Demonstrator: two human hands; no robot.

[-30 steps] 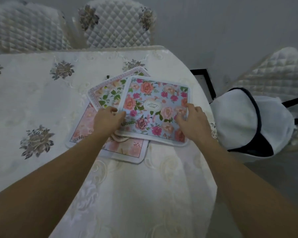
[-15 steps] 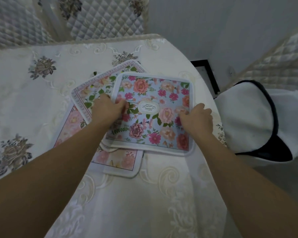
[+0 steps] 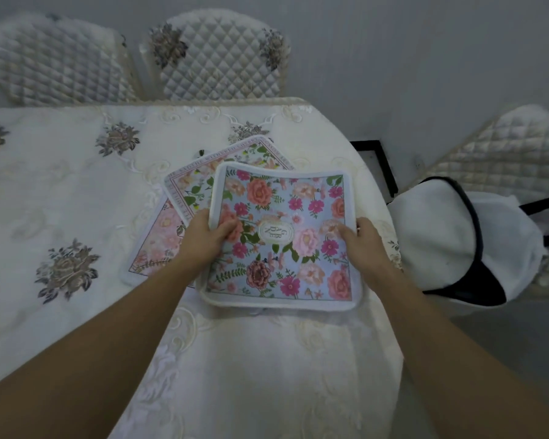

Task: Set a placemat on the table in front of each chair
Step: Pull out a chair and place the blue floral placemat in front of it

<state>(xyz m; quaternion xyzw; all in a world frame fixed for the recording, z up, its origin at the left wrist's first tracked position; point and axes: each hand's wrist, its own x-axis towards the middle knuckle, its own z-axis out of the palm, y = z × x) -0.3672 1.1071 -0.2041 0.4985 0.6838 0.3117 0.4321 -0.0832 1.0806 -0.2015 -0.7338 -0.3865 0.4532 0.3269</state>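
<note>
head view, change: the blue floral placemat (image 3: pixel 282 236) is coming up off the stack. Half a second ago it was lying flat; now its near edge is curling clear of the cloth and its far edge is bowing.
head view, left hand: my left hand (image 3: pixel 203 240) is pinching the mat's left edge, thumb on the printed face, fingers wrapped under and hidden.
head view, right hand: my right hand (image 3: pixel 366 245) is clamping the right edge the same way, thumb on top, fingers closed beneath.
head view, rest of stack: the white-bordered placemat (image 3: pixel 200 182) and the pink placemat (image 3: pixel 157 242) are staying flat on the table (image 3: pixel 76 191), fanned out and partly covered by the blue one. Probably just these two underneath; the overlap is hiding any further mat.
head view, chairs: two quilted chairs (image 3: pixel 217 58) are standing at the far edge, another chair (image 3: pixel 504 153) at the right end with a white bag (image 3: pixel 450 236) resting against it.
head view, task meaning: I'm judging this as the first mat separating cleanly, with nothing dragging along. No mat is sitting before a chair yet, so all the placing is still ahead.
head view, next: I'm expecting to carry this one to the nearest seat while keeping it level.
</note>
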